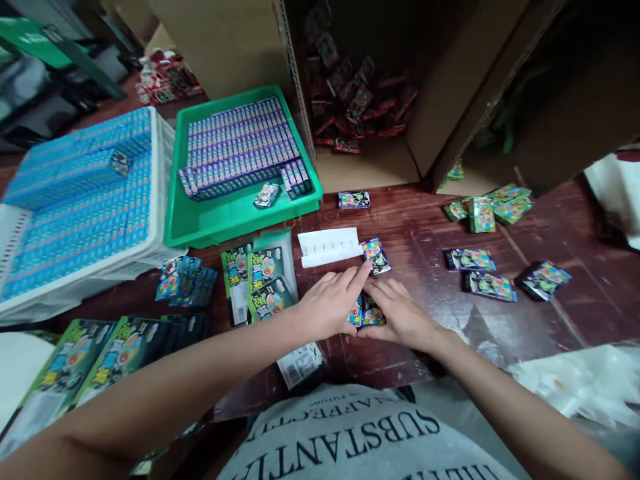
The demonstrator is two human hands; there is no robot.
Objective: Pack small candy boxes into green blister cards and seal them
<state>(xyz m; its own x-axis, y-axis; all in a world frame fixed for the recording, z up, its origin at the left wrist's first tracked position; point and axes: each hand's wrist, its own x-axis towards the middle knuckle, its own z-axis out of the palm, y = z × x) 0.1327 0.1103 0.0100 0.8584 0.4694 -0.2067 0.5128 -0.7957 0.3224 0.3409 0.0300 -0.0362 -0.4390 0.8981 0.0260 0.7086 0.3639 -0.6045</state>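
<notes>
Both hands meet over a small stack of colourful dark packets [367,313] on the dark red table [430,227]. My left hand [327,303] curls round the stack's left side, with its forefinger stretched toward another small packet [376,256] just beyond. My right hand [400,315] is closed on the stack's right side. A white strip of card [329,246] lies just behind the hands. Clear bags with green-printed cards [260,275] lie to the left of my left hand.
A green tray [235,213] of purple packs and a white crate [161,173] of blue packs stand at left. Open cardboard boxes [370,167] stand behind. Loose packets [480,270] and green ones [487,208] lie at right. Larger green packs [100,360] lie near left.
</notes>
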